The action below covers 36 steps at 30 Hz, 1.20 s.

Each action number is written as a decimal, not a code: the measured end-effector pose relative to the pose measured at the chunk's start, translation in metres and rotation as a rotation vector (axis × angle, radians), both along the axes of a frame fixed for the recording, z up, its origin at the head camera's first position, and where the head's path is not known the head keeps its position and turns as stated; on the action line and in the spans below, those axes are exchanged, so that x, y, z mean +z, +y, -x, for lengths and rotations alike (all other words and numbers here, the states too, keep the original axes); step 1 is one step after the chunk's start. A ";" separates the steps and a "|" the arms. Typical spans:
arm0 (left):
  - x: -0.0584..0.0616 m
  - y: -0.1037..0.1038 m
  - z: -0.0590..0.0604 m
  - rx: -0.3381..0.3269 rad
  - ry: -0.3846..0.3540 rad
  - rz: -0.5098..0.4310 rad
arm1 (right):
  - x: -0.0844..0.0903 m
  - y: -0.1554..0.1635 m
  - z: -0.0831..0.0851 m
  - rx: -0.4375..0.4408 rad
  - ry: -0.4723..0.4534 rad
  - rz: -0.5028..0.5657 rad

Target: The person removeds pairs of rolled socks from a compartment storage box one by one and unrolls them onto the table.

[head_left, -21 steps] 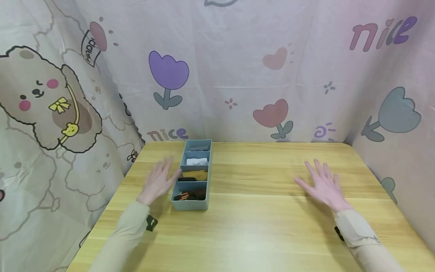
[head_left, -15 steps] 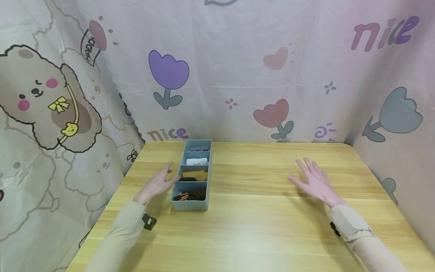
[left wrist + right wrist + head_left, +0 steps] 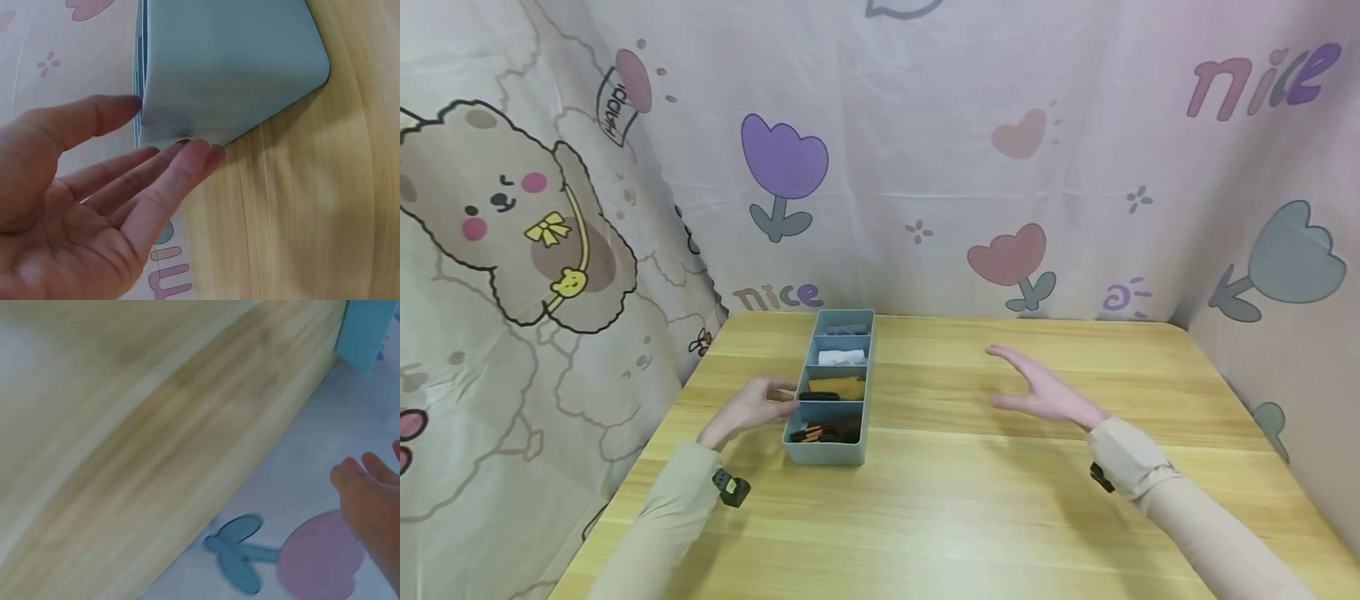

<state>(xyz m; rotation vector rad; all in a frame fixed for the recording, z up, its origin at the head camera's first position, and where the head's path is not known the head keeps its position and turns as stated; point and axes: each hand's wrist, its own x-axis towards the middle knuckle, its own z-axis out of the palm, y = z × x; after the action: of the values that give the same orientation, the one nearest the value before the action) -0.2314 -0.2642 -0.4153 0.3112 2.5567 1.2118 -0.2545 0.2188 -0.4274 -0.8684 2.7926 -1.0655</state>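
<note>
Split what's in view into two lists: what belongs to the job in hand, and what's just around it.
Likely the job's:
blue-grey divided box, left hand at its side
white item, yellow item, dark brown items inside it

Just around:
wooden table
printed cloth
black wrist devices

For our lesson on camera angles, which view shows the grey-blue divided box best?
The head view: it shows the divided box and all four compartments. The left wrist view shows mostly outer wall; the right wrist view, only a part, top right.
</note>
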 end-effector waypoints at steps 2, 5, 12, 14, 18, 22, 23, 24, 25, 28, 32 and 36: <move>-0.001 0.001 0.000 0.031 -0.046 -0.062 | 0.004 -0.011 0.003 0.056 -0.014 0.016; -0.002 0.001 0.000 0.043 -0.067 -0.110 | 0.010 -0.028 0.007 0.147 -0.047 0.053; 0.000 -0.001 0.002 0.030 -0.084 -0.164 | 0.022 -0.074 0.014 0.315 -0.148 0.104; 0.002 -0.001 0.001 0.030 -0.085 -0.155 | 0.025 -0.089 0.015 0.357 -0.160 0.114; 0.005 -0.001 0.001 0.029 -0.089 -0.146 | 0.028 -0.116 0.016 0.436 -0.180 0.116; 0.004 -0.001 0.000 0.020 -0.103 -0.165 | 0.028 -0.141 0.018 0.519 -0.245 0.126; 0.004 -0.002 0.000 0.014 -0.105 -0.167 | 0.027 -0.147 0.019 0.539 -0.265 0.130; 0.004 -0.002 0.000 0.010 -0.109 -0.170 | 0.027 -0.153 0.020 0.560 -0.285 0.138; 0.003 -0.002 0.000 0.008 -0.113 -0.172 | 0.026 -0.158 0.020 0.577 -0.313 0.147; 0.002 -0.002 0.000 -0.002 -0.121 -0.173 | 0.026 -0.174 0.022 0.620 -0.383 0.149; 0.002 -0.002 0.000 -0.004 -0.135 -0.175 | 0.029 -0.194 0.023 0.628 -0.426 0.086; 0.002 -0.003 0.001 -0.002 -0.148 -0.179 | 0.032 -0.212 0.024 0.638 -0.455 0.038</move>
<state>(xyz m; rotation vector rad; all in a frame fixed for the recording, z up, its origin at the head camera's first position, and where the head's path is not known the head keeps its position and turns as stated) -0.2325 -0.2675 -0.4129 0.2514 2.3281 1.4107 -0.2785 0.0066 -0.3956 -1.2157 1.9319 -1.0290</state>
